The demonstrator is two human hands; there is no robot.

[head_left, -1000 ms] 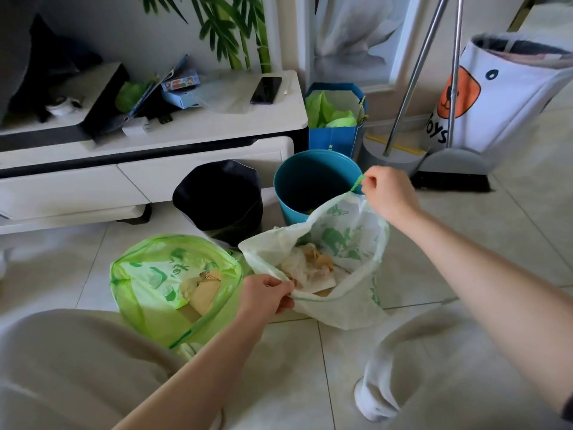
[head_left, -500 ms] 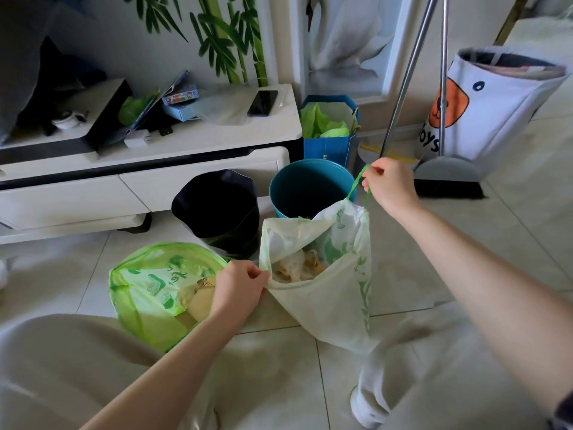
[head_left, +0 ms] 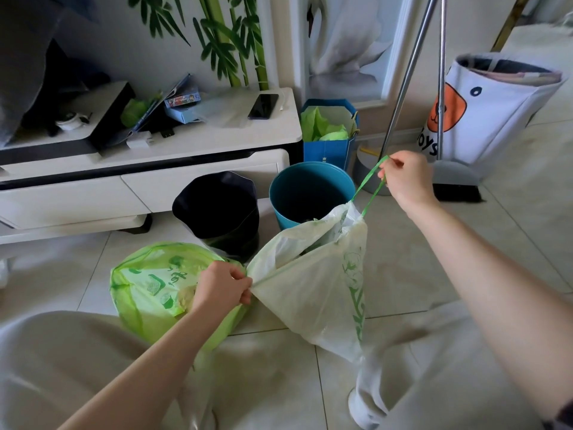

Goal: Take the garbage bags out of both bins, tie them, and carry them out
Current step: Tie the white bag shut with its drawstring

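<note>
A pale white garbage bag (head_left: 313, 290) with green print stands on the floor tiles between my hands. My right hand (head_left: 406, 181) pinches its green drawstring (head_left: 369, 187) and holds it up and to the right. My left hand (head_left: 223, 287) grips the opposite side of the bag's rim, so the mouth is drawn nearly closed. A bright green garbage bag (head_left: 148, 283) full of rubbish sits on the floor to the left, partly behind my left hand. Behind them stand a black bin (head_left: 217, 206) and a teal bin (head_left: 310, 190), both without the bags.
A white TV cabinet (head_left: 186, 169) with a phone (head_left: 263, 106) and clutter runs along the back left. A blue paper bag (head_left: 328, 147) with green tissue, a broom and dustpan (head_left: 455, 178) and a white toy bag (head_left: 490, 110) stand at the back right. My knees fill the foreground.
My right hand has pulled the drawstring out, up and to the right. The white bag's mouth has narrowed from wide open to nearly closed, hiding the rubbish inside. My left hand keeps its grip.
</note>
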